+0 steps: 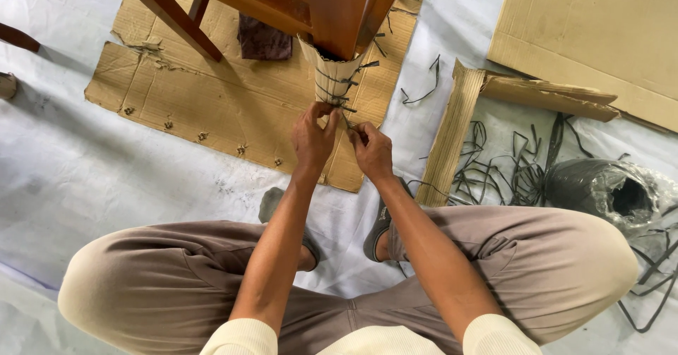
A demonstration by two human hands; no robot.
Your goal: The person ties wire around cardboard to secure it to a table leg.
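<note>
While both hands (342, 143) pinch the dark strap (349, 121), loose strap offcuts (494, 175) and a cardboard strip (452, 136) lie alongside.

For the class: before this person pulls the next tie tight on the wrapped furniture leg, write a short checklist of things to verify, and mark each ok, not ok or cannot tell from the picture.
1. Both hands on the work: left hand and right hand meet at the lower edge of the cardboard wrap. Ok.
2. Wrap sits around the wooden leg. Ok.
3. Earlier dark ties cross the wrap. Ok.
4. Strap end gripped between the fingertips: hidden by the fingers. Cannot tell.
5. Spare straps within reach, on the floor to the right. Ok.
6. Knot tightness. Cannot tell.
</note>
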